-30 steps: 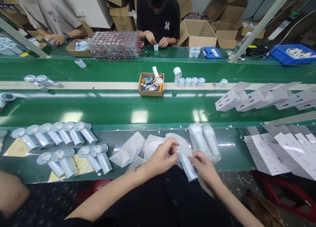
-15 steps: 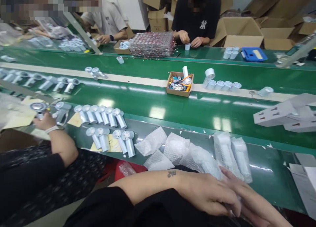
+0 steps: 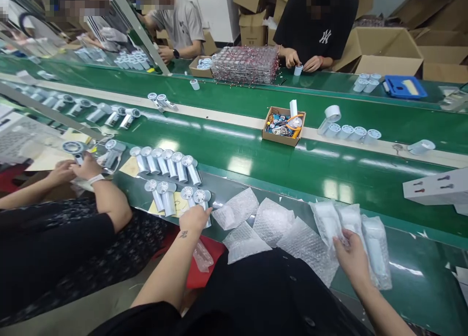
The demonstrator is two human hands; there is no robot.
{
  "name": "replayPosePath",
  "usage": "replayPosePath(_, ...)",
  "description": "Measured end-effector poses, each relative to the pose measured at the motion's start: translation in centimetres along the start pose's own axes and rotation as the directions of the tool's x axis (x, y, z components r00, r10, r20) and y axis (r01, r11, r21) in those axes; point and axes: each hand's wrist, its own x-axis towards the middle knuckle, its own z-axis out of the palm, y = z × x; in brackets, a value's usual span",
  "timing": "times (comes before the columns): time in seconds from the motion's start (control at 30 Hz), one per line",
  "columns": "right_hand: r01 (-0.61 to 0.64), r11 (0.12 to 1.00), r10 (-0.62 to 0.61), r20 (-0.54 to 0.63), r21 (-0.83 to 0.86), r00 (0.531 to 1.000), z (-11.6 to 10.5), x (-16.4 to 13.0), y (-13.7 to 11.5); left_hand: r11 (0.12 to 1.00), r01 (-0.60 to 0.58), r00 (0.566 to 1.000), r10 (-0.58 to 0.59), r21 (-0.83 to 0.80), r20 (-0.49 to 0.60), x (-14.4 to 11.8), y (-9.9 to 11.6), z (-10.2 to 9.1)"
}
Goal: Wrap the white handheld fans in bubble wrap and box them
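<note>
My left hand reaches out to the left and closes on the handle of a small silver-blue hand fan, the rightmost of a short row on yellow cards. My right hand rests on the near end of a bubble-wrapped fan, its fingers around the pack. That pack lies beside two other wrapped fans on the grey shelf along the belt. Several empty bubble bags lie between my two hands.
A longer row of bare fans lies further left. To my left, a co-worker's hands hold a fan. On the green belt stand a cardboard box of tools, white cups and white cartons. Two people work across the belt.
My hands have parted from my lap. The left has gone out to the bare fans; the right has laid a third wrapped fan beside the other two. The view has swung left.
</note>
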Motion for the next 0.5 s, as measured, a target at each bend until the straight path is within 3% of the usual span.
replayPosePath(0.1, 0.315, 0.923, -0.34, -0.082, -0.221, 0.937, -0.3, -1.0, -2.2, 0.994, 0.074, 0.997, -0.074, 0.079, -0.005, 1.0, -0.1, 0.7)
replayPosePath(0.13, 0.37, 0.905, -0.392, -0.072, -0.207, 0.917, -0.4, -1.4, -3.6, 0.992, 0.086, 0.996, -0.086, 0.092, 0.0, 1.4, -0.1, 0.7)
replayPosePath(0.2, 0.339, 0.94, -0.337, 0.042, -0.037, 0.941, -0.2, -2.0, -6.9, 0.99, 0.104, 0.994, -0.106, 0.099, 0.012, 2.3, -0.2, 0.5)
replayPosePath(0.23, 0.241, 0.966, -0.253, 0.152, 0.094, 0.956, 0.2, -2.3, -8.7, 0.989, 0.117, 0.993, -0.119, 0.095, 0.014, 2.5, -0.2, 0.2)
replayPosePath(0.3, -0.049, 0.949, -0.08, 0.39, 0.311, 0.917, 1.5, -2.5, -11.9, 0.986, 0.142, 0.99, -0.144, 0.087, 0.01, 2.4, 0.0, -0.8)
replayPosePath(0.4, -0.419, 0.796, 0.032, 0.662, 0.436, 0.749, 4.5, -2.4, -15.7, 0.994, 0.106, 0.994, -0.106, -0.019, -0.028, 0.3, 1.6, -2.4)
replayPosePath(0.47, -0.591, 0.67, 0.0, 0.796, 0.449, 0.605, 6.6, -2.4, -17.5, 0.963, -0.019, 1.0, 0.019, -0.27, -0.003, -2.3, 3.3, -2.8)
replayPosePath(0.5, -0.653, 0.612, -0.045, 0.844, 0.446, 0.535, 7.5, -2.6, -18.2, 0.902, -0.085, 0.993, 0.109, -0.424, 0.033, -3.7, 4.2, -2.6)
